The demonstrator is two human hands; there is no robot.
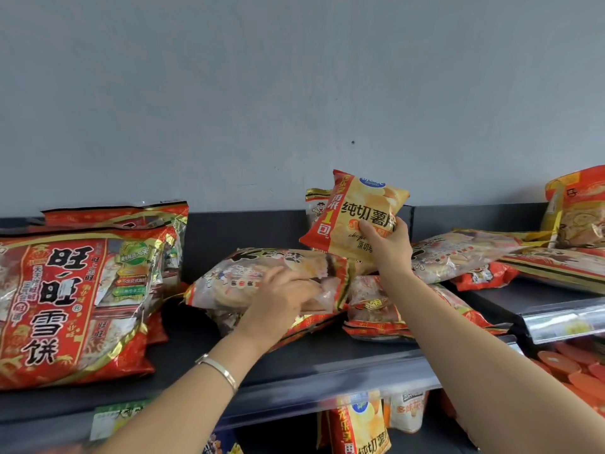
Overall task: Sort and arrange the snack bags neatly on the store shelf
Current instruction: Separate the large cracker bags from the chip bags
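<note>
My right hand [388, 247] grips the lower edge of a yellow and red potato chip bag [353, 211] and holds it upright above the pile. My left hand [281, 296] rests with fingers spread on a large clear rice cracker bag [262, 276] lying flat at the middle of the dark top shelf [203, 348]. It wears a silver bracelet on the wrist. Another cracker bag [393, 309] lies flat under my right forearm. Big red rice cracker bags [72, 299] stand upright at the left.
More flat cracker bags [465, 250] and an upright one [579, 208] fill the raised shelf section at the right. A grey wall rises behind. Below the shelf's price rail [327, 381] hang more chip bags [358, 424], and orange lids [569, 365] show at the lower right.
</note>
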